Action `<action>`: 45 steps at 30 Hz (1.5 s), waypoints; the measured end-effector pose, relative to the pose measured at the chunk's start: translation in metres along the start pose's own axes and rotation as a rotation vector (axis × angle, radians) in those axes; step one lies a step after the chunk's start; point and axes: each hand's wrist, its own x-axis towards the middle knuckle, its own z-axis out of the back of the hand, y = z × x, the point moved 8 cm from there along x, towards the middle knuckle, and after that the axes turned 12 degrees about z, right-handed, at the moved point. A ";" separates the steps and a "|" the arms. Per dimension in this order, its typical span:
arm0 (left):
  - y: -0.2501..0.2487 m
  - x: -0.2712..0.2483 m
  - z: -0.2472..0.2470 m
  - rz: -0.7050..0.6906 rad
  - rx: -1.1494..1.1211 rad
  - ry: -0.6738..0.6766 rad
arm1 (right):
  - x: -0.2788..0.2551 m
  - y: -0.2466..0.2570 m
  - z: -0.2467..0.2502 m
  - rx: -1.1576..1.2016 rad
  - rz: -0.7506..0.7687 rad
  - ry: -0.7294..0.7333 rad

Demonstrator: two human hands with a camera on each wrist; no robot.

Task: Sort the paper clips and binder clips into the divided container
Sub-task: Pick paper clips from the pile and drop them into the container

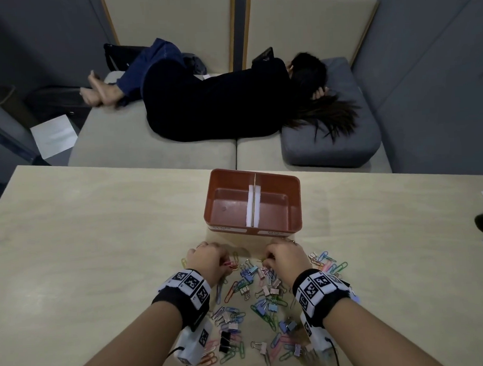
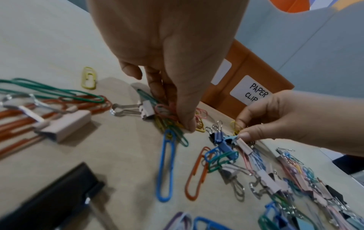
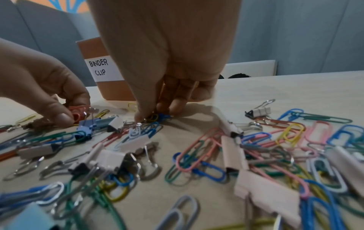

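Two hands are lowered onto the far edge of a scattered pile of coloured paper clips [image 1: 264,314] and small binder clips [image 1: 287,326] on a pale wooden table [image 1: 98,233]. A red paper clip [image 2: 167,111] is pinched between the thumb and curled fingers of the left hand [image 1: 207,260], over a small bunch of green and yellow clips. A yellow paper clip [image 2: 235,126] is pinched between the thumb and forefinger of the right hand [image 1: 286,259], just above a blue binder clip [image 2: 221,140]. Just beyond the hands stands the orange divided container [image 1: 295,205], both of its compartments bare inside; its left half is labelled BINDER CLIP [image 3: 99,67] and its right half PAPER CLIP [image 2: 254,91]. Behind the table, a person in dark clothes [image 1: 217,101] is seen lying on a bench, head on a grey cushion [image 1: 352,147]
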 end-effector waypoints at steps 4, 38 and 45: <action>-0.005 -0.002 0.001 -0.016 0.068 -0.004 | -0.001 0.003 0.001 0.020 -0.013 -0.008; -0.107 -0.012 0.124 -0.185 -0.287 -0.146 | -0.001 -0.007 0.147 0.257 -0.043 -0.437; -0.073 -0.041 0.125 -0.339 -0.386 -0.181 | -0.036 -0.001 0.124 0.356 0.063 -0.342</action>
